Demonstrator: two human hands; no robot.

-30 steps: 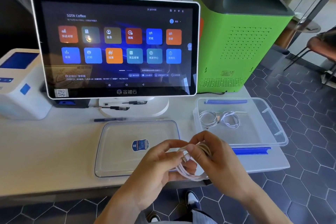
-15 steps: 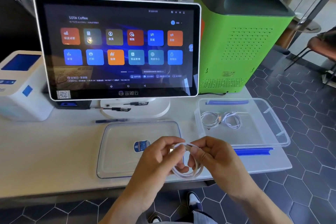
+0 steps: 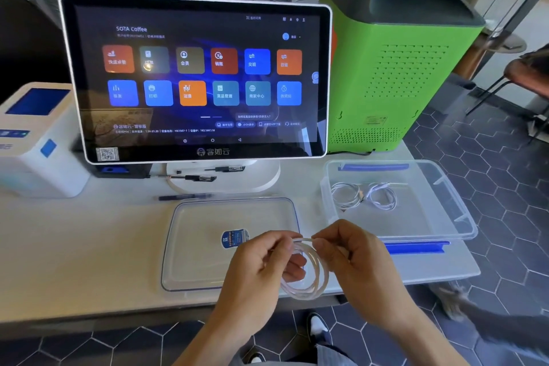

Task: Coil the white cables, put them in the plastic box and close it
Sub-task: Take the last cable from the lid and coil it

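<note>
Fingers of both hands curl around one coiled white cable [image 3: 309,273], held in the air just above the near edge of the white table [image 3: 74,246]. The person's left hand [image 3: 255,270] pinches the top of the coil between thumb and forefinger, and the right hand [image 3: 356,258] pinches the same top section just beside it, so the loops hang down between the two palms. Behind the left hand, the clear lid [image 3: 208,232] lies flat on the table, with a blue sticker at its middle. To the right stands the open plastic box [image 3: 445,211], and two more coiled white cables [image 3: 364,196] rest side by side on its floor. Behind the lid stands a touchscreen terminal [image 3: 196,80], and behind the box a green machine [image 3: 395,68].
</note>
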